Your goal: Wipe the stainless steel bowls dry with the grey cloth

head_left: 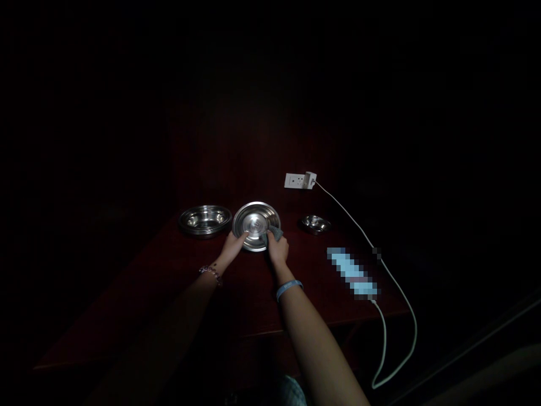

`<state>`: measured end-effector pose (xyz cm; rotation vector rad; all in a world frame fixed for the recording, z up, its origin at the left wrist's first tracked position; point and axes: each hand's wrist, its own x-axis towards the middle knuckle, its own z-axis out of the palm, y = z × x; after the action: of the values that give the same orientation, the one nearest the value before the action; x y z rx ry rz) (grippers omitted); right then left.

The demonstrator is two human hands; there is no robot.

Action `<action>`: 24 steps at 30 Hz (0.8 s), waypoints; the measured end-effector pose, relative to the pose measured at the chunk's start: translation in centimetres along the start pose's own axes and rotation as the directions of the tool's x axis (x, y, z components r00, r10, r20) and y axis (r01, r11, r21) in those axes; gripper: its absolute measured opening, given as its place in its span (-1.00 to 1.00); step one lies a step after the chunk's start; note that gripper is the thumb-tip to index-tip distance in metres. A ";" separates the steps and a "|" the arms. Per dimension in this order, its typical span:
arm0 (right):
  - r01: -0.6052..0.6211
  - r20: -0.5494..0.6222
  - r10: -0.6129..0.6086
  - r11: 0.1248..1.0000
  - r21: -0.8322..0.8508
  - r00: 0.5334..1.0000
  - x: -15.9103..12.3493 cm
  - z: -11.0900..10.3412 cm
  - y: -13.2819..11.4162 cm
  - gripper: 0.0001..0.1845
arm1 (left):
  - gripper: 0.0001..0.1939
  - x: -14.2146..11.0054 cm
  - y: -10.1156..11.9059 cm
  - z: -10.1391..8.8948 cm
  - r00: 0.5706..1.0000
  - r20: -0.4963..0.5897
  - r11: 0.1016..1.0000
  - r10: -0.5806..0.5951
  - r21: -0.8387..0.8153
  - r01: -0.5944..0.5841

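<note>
A shiny metal basin (256, 217) is held up and tilted toward me above the table. My left hand (234, 246) grips its lower left rim, thumb on the inside and the other fingers hidden behind. At the lower right of the basin, my right hand (277, 250) is closed on a grey-green cloth (276, 232), which touches the rim there. To the left sits a stack of similar metal basins (205, 230). One small metal bowl (315, 224) rests on the right.
The dark red table (169, 293) has its front edge close to me. On the back wall a white socket (295, 180) holds a charger (310, 179). Its white cable (359, 228) loops down past the right edge to a lit, pixelated device (353, 273). Surroundings are very dark.
</note>
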<state>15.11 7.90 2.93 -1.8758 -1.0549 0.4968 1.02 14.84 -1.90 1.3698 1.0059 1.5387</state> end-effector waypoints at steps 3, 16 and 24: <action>-0.003 -0.001 0.003 1.000 -0.001 1.000 -0.1 -0.1 -0.1 -0.51 | -0.62 0.0 0.0 0.1 1.000 -0.005 1.000 -0.029 0.001 0.029; 0.003 -0.027 -0.003 1.000 -0.015 1.000 -0.1 0.0 0.0 -0.54 | -0.61 -0.1 0.3 0.2 1.000 -0.011 1.000 -0.021 0.003 0.021; -0.011 -0.014 0.011 1.000 -0.010 1.000 -0.2 -0.2 -0.2 -0.54 | -0.61 -0.1 0.4 0.2 0.998 -0.017 0.998 -0.053 0.022 0.054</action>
<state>15.02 7.71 3.17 -1.8923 -1.0410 0.4850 1.17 14.59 -1.54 1.3372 1.0640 1.5054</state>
